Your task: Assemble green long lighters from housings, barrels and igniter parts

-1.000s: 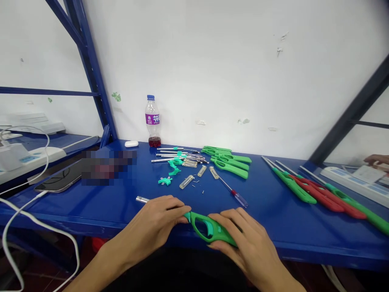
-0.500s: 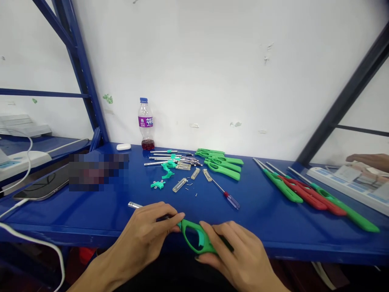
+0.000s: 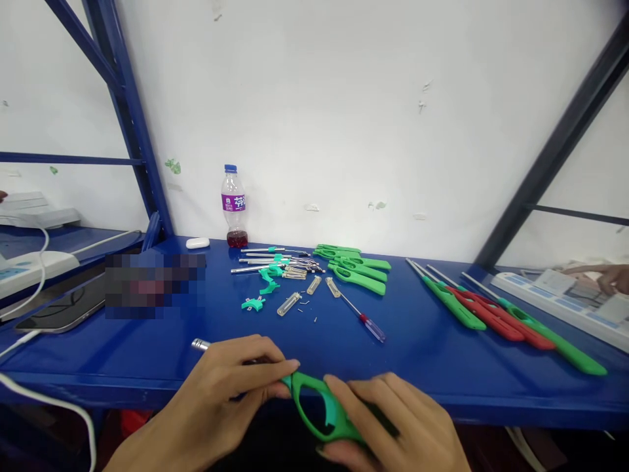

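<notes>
A green long-neck lighter (image 3: 314,432) is held between my two hands over the table's front edge. My left hand (image 3: 230,387) is closed around its neck, and the silver metal tip sticks out to the left. The green body is gripped by my right hand (image 3: 393,419), thumb and fingers on either side. A teal trigger shows inside the oval opening. Beyond my hands lie teal trigger pieces (image 3: 253,304), clear fuel tanks (image 3: 289,303), tiny screws and a screwdriver (image 3: 372,327) with a purple handle.
Metal lighter tubes (image 3: 260,261) and green casing halves (image 3: 361,280) lie near the wall. Red and green lighters (image 3: 491,317) sit at the right beside a power strip (image 3: 555,305). A bottle (image 3: 234,210), white case (image 3: 197,243) and phone (image 3: 63,314) are at left. A co-worker's hand (image 3: 609,276) shows far right.
Both hands and the lighter have moved slightly lower in the view, with the tip shifting left. The grip looks the same. The co-worker's hand at far right has changed position.
</notes>
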A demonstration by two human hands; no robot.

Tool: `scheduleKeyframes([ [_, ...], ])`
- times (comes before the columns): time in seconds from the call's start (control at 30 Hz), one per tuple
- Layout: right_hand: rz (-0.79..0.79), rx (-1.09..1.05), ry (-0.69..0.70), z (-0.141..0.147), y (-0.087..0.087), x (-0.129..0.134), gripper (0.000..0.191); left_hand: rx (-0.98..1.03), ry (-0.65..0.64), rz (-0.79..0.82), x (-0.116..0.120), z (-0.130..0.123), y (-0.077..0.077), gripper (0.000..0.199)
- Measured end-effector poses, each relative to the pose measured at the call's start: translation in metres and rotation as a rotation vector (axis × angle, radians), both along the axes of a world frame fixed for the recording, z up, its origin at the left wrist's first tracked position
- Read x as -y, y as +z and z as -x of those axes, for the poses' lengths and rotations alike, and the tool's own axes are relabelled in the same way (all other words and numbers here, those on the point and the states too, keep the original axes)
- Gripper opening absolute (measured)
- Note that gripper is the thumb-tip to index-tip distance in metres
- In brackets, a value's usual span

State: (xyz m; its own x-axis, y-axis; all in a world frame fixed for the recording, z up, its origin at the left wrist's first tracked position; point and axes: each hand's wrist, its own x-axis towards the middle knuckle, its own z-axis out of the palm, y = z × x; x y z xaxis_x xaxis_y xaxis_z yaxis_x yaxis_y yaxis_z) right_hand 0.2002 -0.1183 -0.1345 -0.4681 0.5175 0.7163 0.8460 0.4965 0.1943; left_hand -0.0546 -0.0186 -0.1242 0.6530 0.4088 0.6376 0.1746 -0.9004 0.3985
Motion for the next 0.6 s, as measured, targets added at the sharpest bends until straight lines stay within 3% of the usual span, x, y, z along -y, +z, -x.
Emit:
scheduleKeyframes([
  [0.13,0.083,-0.101,-0.015,0.0,0.001,-0.01,0.057,-0.016,0.084,-0.22,-0.008,-0.004,0.0,0.031],
  [0.27,0.107,-0.04,-0.054,-0.003,-0.002,-0.008,0.054,-0.051,0.197,-0.36,-0.003,-0.001,-0.002,0.026],
  [0.4,0.126,-0.061,-0.035,-0.006,-0.005,-0.005,0.052,-0.191,0.178,-0.35,0.001,-0.001,0.001,0.028],
  [0.6,0.151,-0.004,0.013,-0.014,-0.016,-0.004,0.05,-0.313,0.258,-0.407,0.008,0.005,-0.002,0.038],
])
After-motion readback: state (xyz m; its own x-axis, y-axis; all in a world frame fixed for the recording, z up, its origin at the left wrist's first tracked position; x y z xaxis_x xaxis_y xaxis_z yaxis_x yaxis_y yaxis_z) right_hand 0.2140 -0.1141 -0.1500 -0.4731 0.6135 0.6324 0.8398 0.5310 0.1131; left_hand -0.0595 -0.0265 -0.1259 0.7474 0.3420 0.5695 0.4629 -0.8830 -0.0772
